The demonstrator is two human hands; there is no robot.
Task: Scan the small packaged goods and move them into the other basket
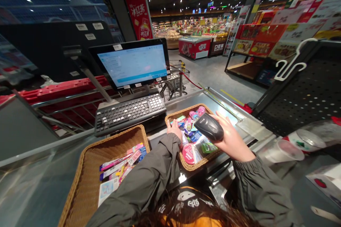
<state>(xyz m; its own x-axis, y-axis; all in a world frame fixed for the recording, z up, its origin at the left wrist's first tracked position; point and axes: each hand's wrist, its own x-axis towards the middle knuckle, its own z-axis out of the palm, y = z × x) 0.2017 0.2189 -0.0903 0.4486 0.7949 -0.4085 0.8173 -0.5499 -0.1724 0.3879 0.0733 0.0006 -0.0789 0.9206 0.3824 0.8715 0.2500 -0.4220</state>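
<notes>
A person stands at a metal checkout counter, both arms in dark grey sleeves reaching toward a small wicker basket, the landmark for everything here. It is crowded with colourful goods: a round pinkish-red pack at the near end, a green packet at the near right, pink and blue pieces at the far end.

The right hand reaches in from the basket's right side, its fingers closed around a black handheld scanner poised above the goods. The left hand is at the basket's left edge, fingers bent down among the contents — I cannot tell whether they pinch anything.

Left of the small basket, and nearer the person, sits a larger wicker basket with a loose pile of slim packets, partly hidden by the left sleeve. Beyond the small basket, to its left, are a keyboard and a lit monitor, its text too small to read.

As for progress, my judgement is partway: fewer goods show in the larger basket, many in the small one — though which have been scanned I cannot tell.
</notes>
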